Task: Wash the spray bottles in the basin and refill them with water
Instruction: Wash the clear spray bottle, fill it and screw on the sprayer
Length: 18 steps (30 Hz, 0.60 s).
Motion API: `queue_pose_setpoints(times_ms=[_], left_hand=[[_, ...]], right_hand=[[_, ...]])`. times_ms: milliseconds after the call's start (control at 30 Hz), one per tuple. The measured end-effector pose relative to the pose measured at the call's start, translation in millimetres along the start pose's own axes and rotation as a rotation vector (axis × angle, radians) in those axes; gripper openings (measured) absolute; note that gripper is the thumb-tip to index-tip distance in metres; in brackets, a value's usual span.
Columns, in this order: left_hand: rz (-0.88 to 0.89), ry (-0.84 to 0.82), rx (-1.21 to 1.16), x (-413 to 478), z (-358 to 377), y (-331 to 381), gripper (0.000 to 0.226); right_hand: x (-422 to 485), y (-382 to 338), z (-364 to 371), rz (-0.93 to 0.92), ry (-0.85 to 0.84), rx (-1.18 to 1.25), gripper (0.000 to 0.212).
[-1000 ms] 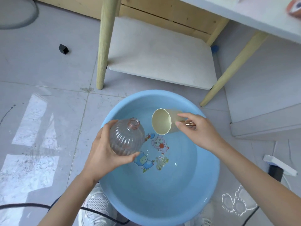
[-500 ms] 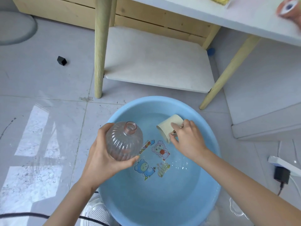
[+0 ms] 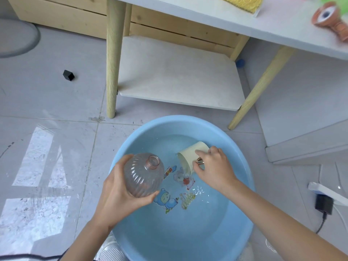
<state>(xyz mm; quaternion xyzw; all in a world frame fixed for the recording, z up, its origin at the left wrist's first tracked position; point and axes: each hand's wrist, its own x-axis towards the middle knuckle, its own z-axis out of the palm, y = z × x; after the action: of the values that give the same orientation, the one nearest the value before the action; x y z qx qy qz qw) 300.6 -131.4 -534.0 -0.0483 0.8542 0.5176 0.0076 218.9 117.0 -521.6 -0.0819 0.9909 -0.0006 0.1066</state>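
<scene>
The cream-coloured cup (image 3: 190, 155) has come down. A second ago its mouth was lifted and turned up over the middle of the basin; now it is tipped over at the far side, its lip dipping into the water (image 3: 197, 213). The right hand (image 3: 214, 168) has gone down with it and grips the cup, fingers curled at its shiny copper-coloured handle (image 3: 199, 161), the index finger lying along the cup's side.

The left hand (image 3: 116, 193) has hardly shifted. It holds the clear, ribbed, round-bellied plastic bottle (image 3: 143, 176) from underneath, thumb across the near side and fingers wrapped round the far side. The bottle has no cap, its open neck points up and away, and it hangs above the left part of the round blue plastic basin (image 3: 178, 125), clear of the water.

Ripples glint just in front of the cup's mouth, over the cartoon stickers (image 3: 166, 198) on the basin's bottom.

The basin stands on the grey tiled floor in front of a white table (image 3: 226, 16) with pale wooden legs (image 3: 113, 57) and a low white shelf (image 3: 178, 72). On the tabletop's far edge lies a yellow cloth (image 3: 243, 2); toward its right corner is a blurred orange spray head (image 3: 327, 17). A small black cube (image 3: 68, 75) sits on the floor to the left, a black plug (image 3: 324, 204) to the right.
</scene>
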Motion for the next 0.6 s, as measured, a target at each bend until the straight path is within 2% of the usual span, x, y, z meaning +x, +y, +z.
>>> queue_pose_setpoints(times_ms=[133, 333, 500, 600], left_hand=[[0.051, 0.006, 0.095, 0.3, 6.3, -4.1, 0.106], [0.084, 0.016, 0.162, 1.9, 7.3, -4.9, 0.109], [0.118, 0.006, 0.204, 3.0, 8.6, -6.4, 0.104], [0.151, 0.02, 0.221, 2.4, 10.0, -7.4, 0.102]], right_hand=[[-15.4, 12.2, -21.9, 0.114, 0.003, 0.251, 0.032], [-40.7, 27.3, -55.2, 0.328, -0.138, 0.702, 0.023], [-56.7, 26.0, -87.4, 0.37, -0.105, 1.006, 0.014], [-64.1, 19.3, -104.1, 0.334, -0.066, 1.167, 0.013]])
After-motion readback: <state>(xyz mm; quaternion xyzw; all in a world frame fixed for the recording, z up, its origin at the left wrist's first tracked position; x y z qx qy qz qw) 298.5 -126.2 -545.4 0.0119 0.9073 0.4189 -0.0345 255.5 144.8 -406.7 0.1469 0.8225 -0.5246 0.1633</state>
